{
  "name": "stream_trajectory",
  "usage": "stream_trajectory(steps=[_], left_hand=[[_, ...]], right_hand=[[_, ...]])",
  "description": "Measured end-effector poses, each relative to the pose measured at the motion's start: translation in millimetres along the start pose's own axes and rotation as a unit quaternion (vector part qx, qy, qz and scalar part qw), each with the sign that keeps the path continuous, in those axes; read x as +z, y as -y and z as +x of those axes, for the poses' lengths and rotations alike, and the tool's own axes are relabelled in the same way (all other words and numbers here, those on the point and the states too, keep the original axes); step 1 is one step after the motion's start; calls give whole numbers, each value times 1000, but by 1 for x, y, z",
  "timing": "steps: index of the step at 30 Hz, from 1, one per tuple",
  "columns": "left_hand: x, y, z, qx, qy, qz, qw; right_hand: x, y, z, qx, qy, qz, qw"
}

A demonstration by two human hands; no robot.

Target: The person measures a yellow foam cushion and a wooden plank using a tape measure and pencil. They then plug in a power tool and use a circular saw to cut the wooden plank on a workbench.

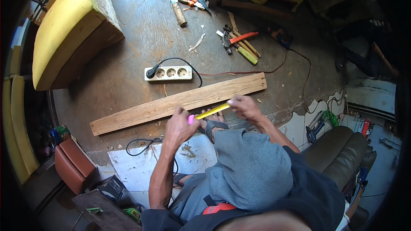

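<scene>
A long wooden plank (141,111) lies on the grey floor, running from lower left to upper right. I hold a yellow pencil (212,111) with a pink end just above the plank's near edge. My left hand (182,126) grips the pink end; my right hand (244,107) pinches the other end. My knee in grey shorts sits just below both hands.
A white power strip (169,73) with a black plug lies beyond the plank. Farther off are a hammer and hand tools (239,40), a knife (175,2) and pliers. A yellow foam cushion (64,25) is at far left, a brown seat (342,149) at right.
</scene>
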State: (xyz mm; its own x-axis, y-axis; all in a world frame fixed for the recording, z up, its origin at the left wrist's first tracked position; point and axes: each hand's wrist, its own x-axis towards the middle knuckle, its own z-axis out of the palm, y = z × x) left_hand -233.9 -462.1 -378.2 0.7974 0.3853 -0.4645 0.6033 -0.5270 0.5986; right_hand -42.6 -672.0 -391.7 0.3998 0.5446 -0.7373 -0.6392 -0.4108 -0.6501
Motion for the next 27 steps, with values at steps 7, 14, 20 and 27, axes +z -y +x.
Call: stream_trajectory(steps=[7, 14, 20, 27], left_hand=[[-72, 91, 3, -98, 1, 25, 995], [-73, 113, 5, -86, -47, 52, 994], [-59, 106, 5, -55, -55, 51, 996], [-27, 58, 12, -77, -43, 30, 996]], right_hand=[[-187, 0, 26, -83, -297, 24, 951], [-158, -30, 57, -77, -385, -125, 911], [-160, -35, 62, -92, -379, -113, 914], [-149, -32, 47, -92, -372, -65, 921]])
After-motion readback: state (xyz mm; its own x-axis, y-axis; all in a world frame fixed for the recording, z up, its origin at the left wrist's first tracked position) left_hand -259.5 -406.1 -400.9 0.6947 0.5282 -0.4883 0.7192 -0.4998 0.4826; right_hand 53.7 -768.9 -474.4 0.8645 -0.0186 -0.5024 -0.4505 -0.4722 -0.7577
